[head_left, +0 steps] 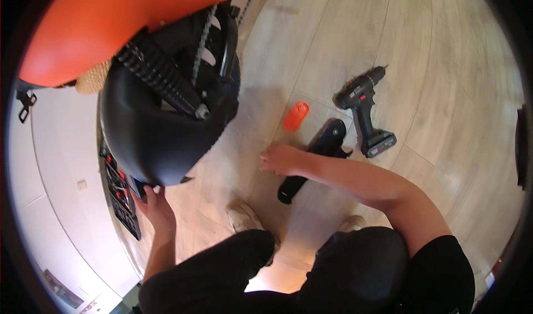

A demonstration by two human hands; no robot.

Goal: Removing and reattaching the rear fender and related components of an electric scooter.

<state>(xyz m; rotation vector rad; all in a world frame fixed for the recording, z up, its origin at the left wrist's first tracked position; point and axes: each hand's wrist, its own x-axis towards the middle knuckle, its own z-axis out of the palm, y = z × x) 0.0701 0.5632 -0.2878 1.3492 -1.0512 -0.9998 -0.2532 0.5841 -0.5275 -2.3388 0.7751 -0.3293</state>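
Observation:
A smooth black fender (139,131) with a coil shock absorber (161,75) beside it fills the upper left, under a large orange body panel (127,20). My left hand (157,206) is at the fender's lower end, its fingers closed around a small dark piece whose kind is hidden. Out over the floor, my right hand (276,160) has its fingers curled in; whatever they hold, if anything, does not show. Beneath my right wrist lies a long black part (327,138) with rounded ends. Just beyond it is a small orange plastic piece (297,116).
A black cordless drill (362,109) lies on the wood-look floor (444,120) at the right. An open tool case (119,192) with red and black contents stands left, along a white surface (61,164). My shoe (242,215) is below the fender. A chain (202,47) hangs near the shock absorber.

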